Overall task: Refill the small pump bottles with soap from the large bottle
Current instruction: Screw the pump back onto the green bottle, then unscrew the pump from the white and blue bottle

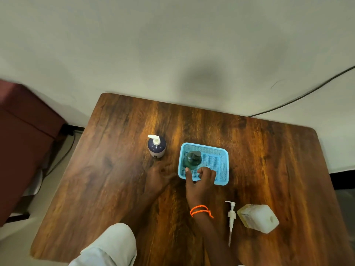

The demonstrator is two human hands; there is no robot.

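Here the right hand (200, 179) reaches into the blue basket (222, 170), fingers loosely curled, holding nothing, beside the green pump bottle (192, 160). The left hand (158, 176) rests relaxed on the counter (115, 179).

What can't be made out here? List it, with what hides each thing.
All in the head view:
- Green pump bottle in the blue basket: blurred, soap level unreadable.
- Large bottle: label too small to read, opening faces away.
- Left hand: dark and blurred against the table, finger pose unclear.
- Right hand: its own knuckles hide whether the curled fingers hold anything.
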